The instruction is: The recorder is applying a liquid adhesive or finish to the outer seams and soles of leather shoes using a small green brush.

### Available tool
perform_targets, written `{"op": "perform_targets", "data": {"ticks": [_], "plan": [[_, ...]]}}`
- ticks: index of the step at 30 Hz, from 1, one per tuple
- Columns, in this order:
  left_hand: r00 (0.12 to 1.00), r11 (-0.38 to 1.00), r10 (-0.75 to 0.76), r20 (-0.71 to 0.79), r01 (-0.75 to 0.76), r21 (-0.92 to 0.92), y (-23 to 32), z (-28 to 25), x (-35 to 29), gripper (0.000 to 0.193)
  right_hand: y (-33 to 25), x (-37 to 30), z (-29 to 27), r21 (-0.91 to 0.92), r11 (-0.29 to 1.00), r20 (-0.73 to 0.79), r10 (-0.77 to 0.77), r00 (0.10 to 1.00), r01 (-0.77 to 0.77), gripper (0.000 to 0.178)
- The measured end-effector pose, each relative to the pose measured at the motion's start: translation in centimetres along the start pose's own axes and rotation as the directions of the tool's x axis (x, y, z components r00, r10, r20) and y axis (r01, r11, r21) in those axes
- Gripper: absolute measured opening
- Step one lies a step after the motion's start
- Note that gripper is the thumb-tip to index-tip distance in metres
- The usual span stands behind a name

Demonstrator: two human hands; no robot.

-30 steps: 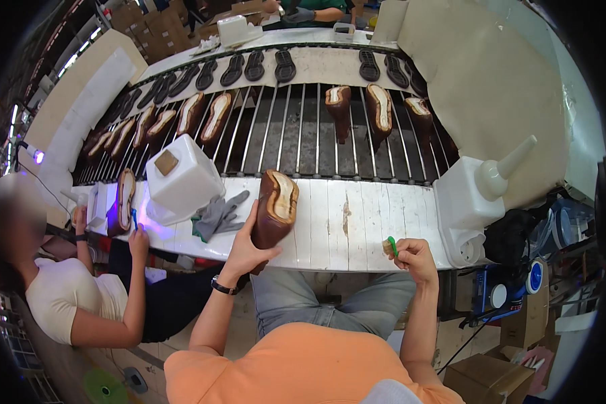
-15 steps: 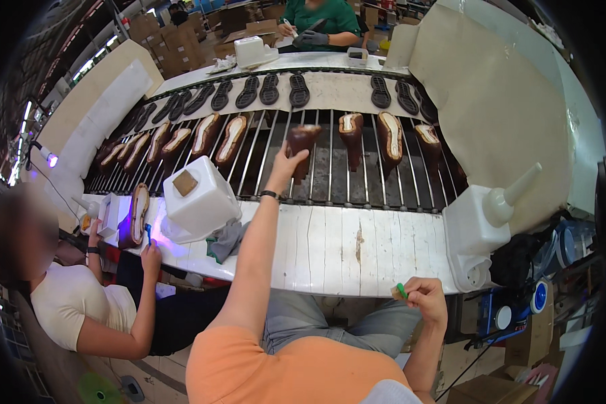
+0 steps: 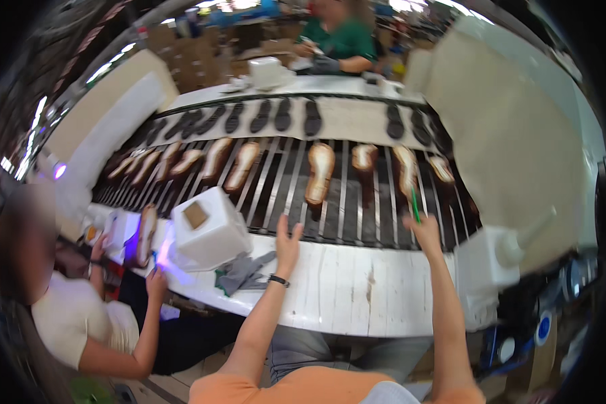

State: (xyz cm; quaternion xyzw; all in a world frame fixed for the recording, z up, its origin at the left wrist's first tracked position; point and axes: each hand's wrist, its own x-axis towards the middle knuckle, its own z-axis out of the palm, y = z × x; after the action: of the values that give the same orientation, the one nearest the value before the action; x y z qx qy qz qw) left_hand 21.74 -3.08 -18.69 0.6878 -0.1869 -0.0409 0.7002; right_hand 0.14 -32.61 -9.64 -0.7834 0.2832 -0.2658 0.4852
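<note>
My left hand [image 3: 288,242] is held over the front edge of the rack, its fingers apart and nothing in them. Just beyond it a brown shoe upper [image 3: 320,174] lies on the metal bars with its pale underside up. My right hand [image 3: 425,232] is closed on a slim green-handled brush [image 3: 416,206] pointing away from me. The brush's far end meets the lower part of another brown upper [image 3: 406,168] on the right; blur hides whether they touch. Between these two sits a shorter-looking upper [image 3: 365,158].
A row of black soles [image 3: 313,118] lies on a beige belt behind the rack. A white container [image 3: 209,229] and grey gloves [image 3: 244,275] are at left, a white bottle [image 3: 488,262] at right. A co-worker [image 3: 91,316] sits left; another person [image 3: 337,44] works opposite.
My left hand has let go of the brown upper and drawn back toward me. My right hand has reached forward from near my lap to the right-hand uppers with the brush. The view has tilted.
</note>
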Motion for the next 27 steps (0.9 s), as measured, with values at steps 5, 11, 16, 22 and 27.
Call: {"op": "perform_targets", "data": {"ticks": [5, 11, 16, 22, 27], "plan": [[0.996, 0.997, 0.014, -0.091, -0.022, -0.078, 1.4, -1.6, 0.2, 0.048, 2.5, 9.8, 4.4, -0.261, 0.964, -0.363, -0.055, 0.930, -0.045, 0.041], [0.999, 0.982, -0.034, -0.031, 0.028, -0.187, 1.8, -1.3, 0.4, 0.041, 5.3, 11.4, 7.0, -0.347, 0.912, -0.437, 0.048, 0.898, -0.218, 0.064], [0.998, 0.971, -0.057, -0.030, 0.048, -0.234, 1.1, -2.2, -0.8, 0.038, 2.7, 13.4, 6.8, -0.386, 0.812, -0.448, 0.251, 0.858, -0.438, 0.068], [0.992, 0.961, -0.102, 0.076, 0.118, -0.251, 0.9, -1.7, -0.5, 0.037, -3.1, 12.3, 2.7, -0.514, 0.804, -0.382, 0.098, 0.919, -0.299, 0.062], [0.743, 0.885, -0.179, 0.645, 0.408, -0.225, 10.8, 2.1, -1.7, 0.053, -10.4, 3.6, -2.5, -0.153, 0.986, -0.140, -0.087, 0.986, 0.065, 0.042]]}}
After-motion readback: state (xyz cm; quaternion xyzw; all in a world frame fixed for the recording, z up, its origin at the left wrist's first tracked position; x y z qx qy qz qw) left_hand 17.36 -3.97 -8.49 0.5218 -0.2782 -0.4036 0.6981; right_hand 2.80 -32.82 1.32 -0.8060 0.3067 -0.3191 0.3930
